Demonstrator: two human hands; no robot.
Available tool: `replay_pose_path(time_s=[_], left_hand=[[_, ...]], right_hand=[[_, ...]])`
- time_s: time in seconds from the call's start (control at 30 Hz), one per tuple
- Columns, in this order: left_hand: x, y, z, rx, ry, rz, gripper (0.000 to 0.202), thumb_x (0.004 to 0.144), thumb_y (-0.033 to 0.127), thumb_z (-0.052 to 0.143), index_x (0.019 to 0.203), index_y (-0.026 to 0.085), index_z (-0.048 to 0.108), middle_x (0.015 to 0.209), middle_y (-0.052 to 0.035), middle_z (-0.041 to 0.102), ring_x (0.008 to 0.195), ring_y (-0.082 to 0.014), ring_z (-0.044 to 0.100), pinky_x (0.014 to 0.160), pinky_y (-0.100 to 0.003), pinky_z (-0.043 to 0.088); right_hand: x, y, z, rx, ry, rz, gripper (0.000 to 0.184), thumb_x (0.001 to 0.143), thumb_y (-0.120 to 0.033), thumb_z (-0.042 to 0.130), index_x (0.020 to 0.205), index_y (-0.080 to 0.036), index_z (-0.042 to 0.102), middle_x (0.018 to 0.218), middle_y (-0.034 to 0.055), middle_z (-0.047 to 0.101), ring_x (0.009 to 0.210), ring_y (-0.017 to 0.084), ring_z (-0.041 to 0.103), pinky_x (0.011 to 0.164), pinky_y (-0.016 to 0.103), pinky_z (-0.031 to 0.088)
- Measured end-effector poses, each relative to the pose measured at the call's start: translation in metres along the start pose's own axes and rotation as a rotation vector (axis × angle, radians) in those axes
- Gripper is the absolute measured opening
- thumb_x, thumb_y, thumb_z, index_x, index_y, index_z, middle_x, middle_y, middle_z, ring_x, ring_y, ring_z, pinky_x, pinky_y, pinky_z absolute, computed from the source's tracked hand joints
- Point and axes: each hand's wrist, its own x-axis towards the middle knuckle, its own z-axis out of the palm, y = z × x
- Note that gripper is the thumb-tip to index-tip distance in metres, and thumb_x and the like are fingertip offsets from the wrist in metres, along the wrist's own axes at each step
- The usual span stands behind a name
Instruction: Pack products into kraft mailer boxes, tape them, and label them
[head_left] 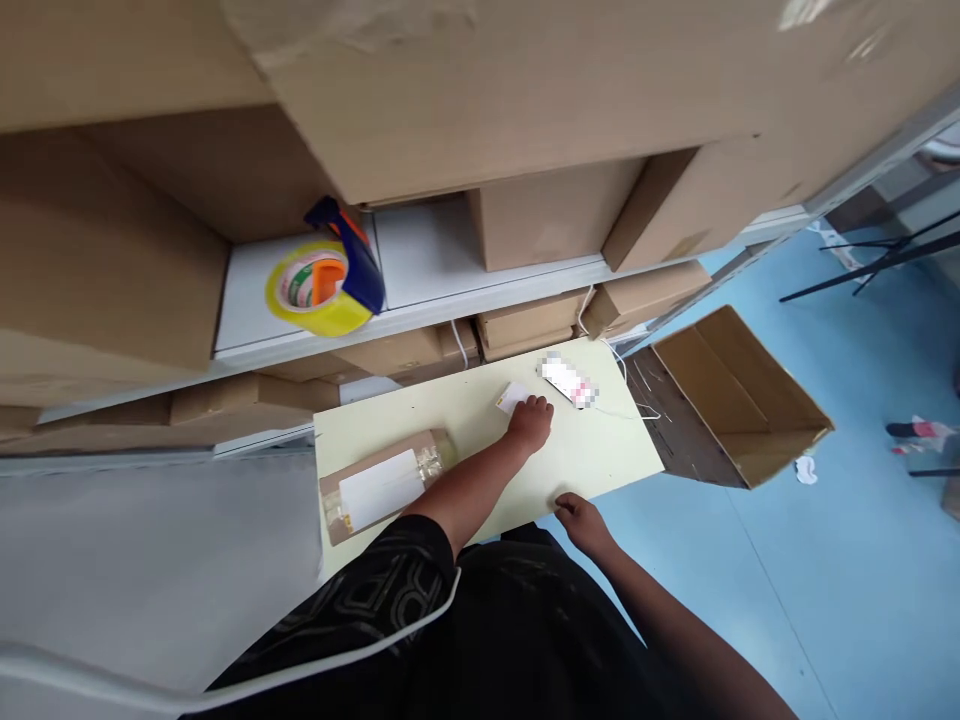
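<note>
A small white paper slip is at the left hand, over a rectangular pale-yellow tabletop above blue flooring. The right hand is near its edge; both curl, grips impossible to tell.

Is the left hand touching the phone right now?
Apart. The head view shows bare tabletop between the left hand and the phone, which lies a little farther forward and to the right.

the table has passing room front-right; the parcel blocks left, the shelf perhaps the rear.
</note>
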Motion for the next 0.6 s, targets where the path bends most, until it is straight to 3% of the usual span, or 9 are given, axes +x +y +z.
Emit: replay_pose_path(time_s=[0.2, 0.47, 0.6], left_hand=[[0.003, -0.003, -0.001, -0.029, -0.03, -0.081, 0.031, 0.093, 0.024, 0.054, 0.119, 0.013, 0.068, 0.122, -0.0211, 0.061, 0.118, -0.0353, 0.054, 0.092, -0.045, 0.047], [0.004, -0.01, -0.018, -0.162, -0.038, -0.256, 0.03, 0.091, 0.035, 0.061, 0.113, 0.018, 0.072, 0.109, -0.015, 0.073, 0.098, -0.0293, 0.068, 0.075, -0.035, 0.051], [-0.007, -0.019, -0.029, -0.235, -0.01, -0.325, 0.03, 0.095, 0.037, 0.054, 0.11, 0.021, 0.074, 0.099, -0.0112, 0.076, 0.087, -0.0261, 0.07, 0.066, -0.032, 0.049]], right_hand=[[0.008, 0.005, -0.021, 0.046, 0.01, 0.04, 0.031, 0.083, -0.036, 0.052, 0.102, -0.024, 0.073, 0.098, 0.0045, 0.076, 0.09, 0.024, 0.07, 0.083, 0.035, 0.051], [0.046, -0.035, -0.035, 0.061, 0.015, -0.012, 0.028, 0.084, -0.036, 0.055, 0.101, -0.024, 0.074, 0.094, 0.0041, 0.075, 0.088, 0.024, 0.069, 0.081, 0.035, 0.051], [0.058, -0.059, -0.045, -0.065, 0.057, -0.067, 0.031, 0.088, -0.032, 0.052, 0.109, -0.022, 0.072, 0.096, 0.0061, 0.072, 0.088, 0.023, 0.068, 0.081, 0.035, 0.051]])
